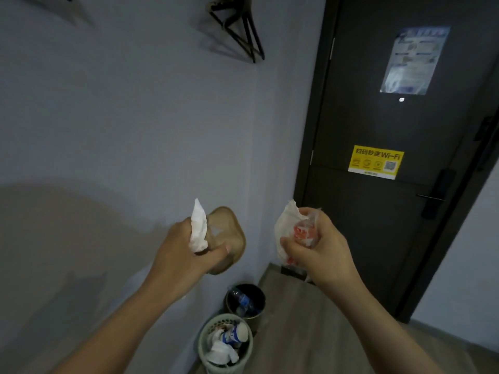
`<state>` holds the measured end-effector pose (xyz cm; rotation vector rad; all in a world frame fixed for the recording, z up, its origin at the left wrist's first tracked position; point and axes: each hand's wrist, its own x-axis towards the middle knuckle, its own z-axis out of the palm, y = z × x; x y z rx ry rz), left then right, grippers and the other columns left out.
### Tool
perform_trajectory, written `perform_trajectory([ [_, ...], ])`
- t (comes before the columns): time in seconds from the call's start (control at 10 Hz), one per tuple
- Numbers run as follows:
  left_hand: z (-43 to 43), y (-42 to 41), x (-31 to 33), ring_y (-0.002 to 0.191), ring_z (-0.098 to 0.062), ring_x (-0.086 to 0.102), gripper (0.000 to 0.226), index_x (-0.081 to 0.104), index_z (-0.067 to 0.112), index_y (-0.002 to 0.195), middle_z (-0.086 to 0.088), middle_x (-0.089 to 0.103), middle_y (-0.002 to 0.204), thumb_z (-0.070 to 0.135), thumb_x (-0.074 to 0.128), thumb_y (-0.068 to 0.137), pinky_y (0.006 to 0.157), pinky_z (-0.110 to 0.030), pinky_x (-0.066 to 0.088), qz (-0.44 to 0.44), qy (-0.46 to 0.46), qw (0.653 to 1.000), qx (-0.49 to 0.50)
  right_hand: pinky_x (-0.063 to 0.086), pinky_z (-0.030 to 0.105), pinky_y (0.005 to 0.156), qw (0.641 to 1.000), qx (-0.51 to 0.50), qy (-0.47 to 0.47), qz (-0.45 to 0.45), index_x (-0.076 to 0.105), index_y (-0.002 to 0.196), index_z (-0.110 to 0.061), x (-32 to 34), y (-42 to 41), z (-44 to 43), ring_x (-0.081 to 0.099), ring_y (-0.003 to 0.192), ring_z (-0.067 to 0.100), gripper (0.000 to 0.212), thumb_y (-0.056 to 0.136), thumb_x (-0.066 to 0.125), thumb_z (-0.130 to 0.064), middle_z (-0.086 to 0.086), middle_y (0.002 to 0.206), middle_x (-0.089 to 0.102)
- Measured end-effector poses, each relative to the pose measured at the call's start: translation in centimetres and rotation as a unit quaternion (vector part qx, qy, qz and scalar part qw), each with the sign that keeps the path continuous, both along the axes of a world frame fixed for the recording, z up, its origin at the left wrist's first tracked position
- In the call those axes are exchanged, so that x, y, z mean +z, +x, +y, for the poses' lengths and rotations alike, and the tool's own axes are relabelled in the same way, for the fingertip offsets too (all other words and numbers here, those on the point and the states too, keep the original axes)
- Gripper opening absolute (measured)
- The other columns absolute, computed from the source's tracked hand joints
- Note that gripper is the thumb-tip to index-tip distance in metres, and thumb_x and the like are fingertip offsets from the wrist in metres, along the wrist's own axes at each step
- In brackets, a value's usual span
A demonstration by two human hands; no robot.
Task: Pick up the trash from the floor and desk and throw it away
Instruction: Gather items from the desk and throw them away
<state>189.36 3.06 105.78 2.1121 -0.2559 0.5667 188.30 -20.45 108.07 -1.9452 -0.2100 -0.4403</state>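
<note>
Hands are both full: the left hand (186,247) grips a crumpled tissue (198,228) and what looks like a brown tray (232,238), while the right hand (321,249) clutches a white-and-red wrapper (286,233). All of it hangs above a pale bin (202,344) and a dark bin (262,299) on the floor (310,333), both already holding rubbish. Gathering seems done; dropping it in is left.

Both bare forearms reach forward, hands raised and apart. The left hand (183,249) curls round a white tissue (198,228) and a brown tray (232,233); the right hand (324,244) clutches a crumpled plastic wrapper (286,233).
</note>
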Motion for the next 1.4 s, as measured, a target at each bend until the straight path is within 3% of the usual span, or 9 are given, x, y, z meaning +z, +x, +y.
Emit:
perform_trajectory([
  [0.2,-0.4,10.1,-3.3,0.079,0.021,0.057,0.04,0.059,0.015,0.098,0.022,0.066,0.084,0.039,0.078,0.073,0.056,-0.004,0.04,0.043,-0.012,0.999,0.01,0.048,0.008,0.055,1.0,0.019,-0.001,0.021,0.053,0.118,-0.024,-2.6,10.2,-0.6,0.065,0.074,-0.003,0.045,0.08,0.073,-0.011,-0.011,0.078,0.066],
  [0.3,-0.4,15.7,-5.2,0.07,-0.001,0.061,0.042,0.057,0.008,0.088,0.006,0.064,0.076,0.041,0.078,0.071,0.054,-0.016,0.041,0.056,-0.004,0.998,0.013,0.05,0.01,0.055,0.999,0.021,-0.006,0.04,0.052,0.118,-0.025,-4.6,15.6,-0.3,0.066,0.075,-0.002,0.046,0.079,0.072,-0.011,-0.014,0.082,0.067],
  [0.4,0.0,21.4,-8.0,0.057,-0.01,0.051,0.046,0.044,0.009,0.072,-0.001,0.045,0.061,0.04,0.077,0.07,0.053,-0.022,0.04,0.081,-0.012,0.996,0.018,0.058,0.023,0.063,0.997,0.009,-0.026,0.07,0.054,0.118,-0.023,-7.1,21.2,0.2,0.068,0.073,0.006,0.044,0.079,0.072,-0.013,-0.006,0.083,0.067],
  [0.5,0.4,26.7,-10.8,0.061,-0.007,0.053,0.04,0.046,0.015,0.073,0.003,0.052,0.067,0.039,0.077,0.067,0.056,-0.02,0.04,0.13,-0.034,0.991,0.008,0.059,0.035,0.071,0.992,0.001,-0.047,0.115,0.055,0.117,-0.025,-9.9,26.4,0.7,0.068,0.075,0.009,0.042,0.079,0.072,-0.015,-0.006,0.088,0.068],
  [0.7,1.2,33.7,-18.8,0.056,0.009,0.046,0.03,0.041,0.039,0.066,0.021,0.042,0.064,0.054,0.066,0.058,0.052,-0.007,0.032,0.204,-0.057,0.977,-0.011,0.059,0.035,0.068,0.975,0.006,-0.072,0.209,0.052,0.097,-0.036,-17.8,34.0,1.2,0.067,0.071,0.008,0.034,0.079,0.071,-0.014,-0.004,0.083,0.067],
  [0.9,2.1,36.8,-28.7,0.075,-0.013,0.056,0.044,0.053,0.02,0.074,0.002,0.059,0.081,0.057,0.06,0.051,0.078,-0.039,0.05,0.316,-0.101,0.942,0.047,0.056,0.025,0.059,0.945,0.039,-0.1,0.308,0.055,0.092,-0.028,-28.0,40.1,2.2,0.066,0.065,0.009,0.025,0.077,0.071,-0.016,0.0,0.077,0.066],
  [1.0,2.4,37.4,-33.8,0.084,-0.019,0.061,0.053,0.058,0.011,0.095,-0.004,0.062,0.092,0.05,0.073,0.062,0.079,-0.039,0.054,0.39,-0.009,0.919,0.055,0.056,0.034,0.068,0.921,0.073,-0.125,0.361,0.053,0.095,-0.024,-34.0,42.7,2.7,0.065,0.07,0.015,0.027,0.076,0.07,-0.018,0.002,0.078,0.065],
  [1.2,1.6,39.5,-45.5,0.082,-0.029,0.063,0.024,0.052,0.012,0.096,-0.011,0.061,0.09,0.032,0.062,0.088,0.066,-0.029,0.048,0.427,0.074,0.888,0.154,0.043,0.007,0.054,0.893,0.089,-0.102,0.43,0.052,0.088,-0.034,-45.9,46.1,3.1,0.06,0.067,-0.003,0.031,0.073,0.07,-0.014,-0.008,0.077,0.062],
  [1.4,1.0,41.3,-58.3,0.099,-0.029,0.059,0.057,0.054,0.006,0.109,-0.012,0.058,0.106,0.048,0.071,0.074,0.074,-0.023,0.037,0.555,-0.002,0.811,0.186,0.04,0.004,0.053,0.87,0.089,-0.11,0.472,0.055,0.087,-0.033,-56.9,48.3,2.8,0.06,0.068,-0.008,0.032,0.071,0.07,-0.009,-0.009,0.078,0.064],
])
